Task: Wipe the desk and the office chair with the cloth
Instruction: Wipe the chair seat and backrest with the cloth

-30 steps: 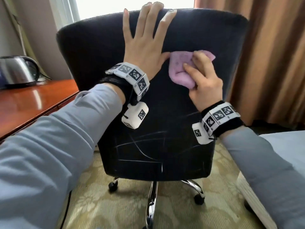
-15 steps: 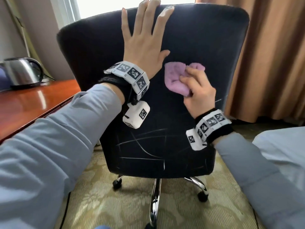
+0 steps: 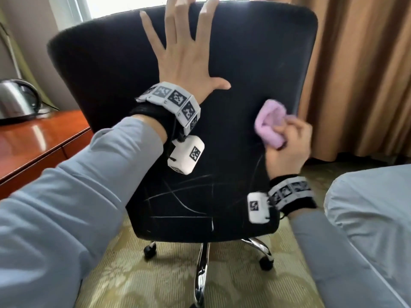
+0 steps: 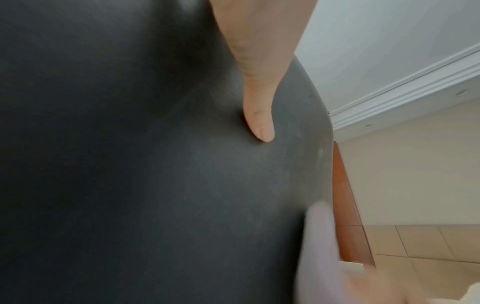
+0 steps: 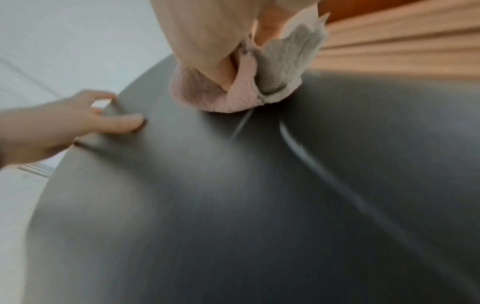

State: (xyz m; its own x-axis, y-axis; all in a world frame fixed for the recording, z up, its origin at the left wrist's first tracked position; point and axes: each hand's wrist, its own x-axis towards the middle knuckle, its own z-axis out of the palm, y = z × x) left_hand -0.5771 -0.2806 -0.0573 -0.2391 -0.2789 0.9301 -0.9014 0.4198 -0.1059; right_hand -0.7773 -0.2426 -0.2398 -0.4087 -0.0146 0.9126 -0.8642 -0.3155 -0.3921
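Lower and further right on the black office chair than a second ago: right hand with the bunched pink cloth, slid from beside the left thumb, about halfway up the backrest, down toward the right edge, now blurred with motion. Spread wider than before and flat on the upper backrest: left hand, fingers straight and splayed, fingertips reaching over the top rim, thumb pointing toward the cloth with a clear gap of bare upholstery between. Curled round the cloth: right fingers, pressing the wad against the backrest below and to the right of the left hand; same grip plain in the right wrist view, cloth squeezed under the right hand, left hand off to the side on the chair's edge. Pale scratch lines below both wrists. Left of the left forearm: reddish wooden desk with a metal kettle.
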